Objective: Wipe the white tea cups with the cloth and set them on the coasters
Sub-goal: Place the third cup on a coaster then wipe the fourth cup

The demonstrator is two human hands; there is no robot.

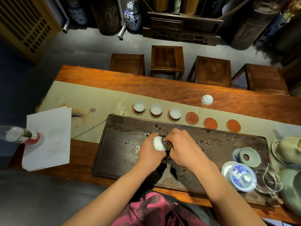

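- Head view: left hand (149, 153) curled round a white tea cup (158, 143), held on its side over the dark wooden tea tray (123, 154).
- Right hand (182, 147) meets the cup from the right, fingers curled at its mouth, pinching a dark cloth (167, 154); only a bit of cloth shows between and under the hands.
- Beyond the tray, a row of six coasters on the beige table runner (91, 95).
- The three left coasters each carry an upright white cup: first cup (139, 106), second cup (156, 109), third cup (175, 113).
- The three right ones are bare: fourth coaster (191, 118), fifth coaster (210, 123), sixth coaster (233, 125).
- One more white cup (207, 99) sits mouth-down on the bare wood table (162, 85), past the runner, well apart from the row.
- Right end of tray: blue-and-white lidded gaiwan (242, 176), celadon ring-shaped piece (248, 157), glass pitcher (267, 180).
- Left: white papers (48, 137), a bottle (22, 136) lying over their edge.
- Four wooden stools (167, 60) behind the table.
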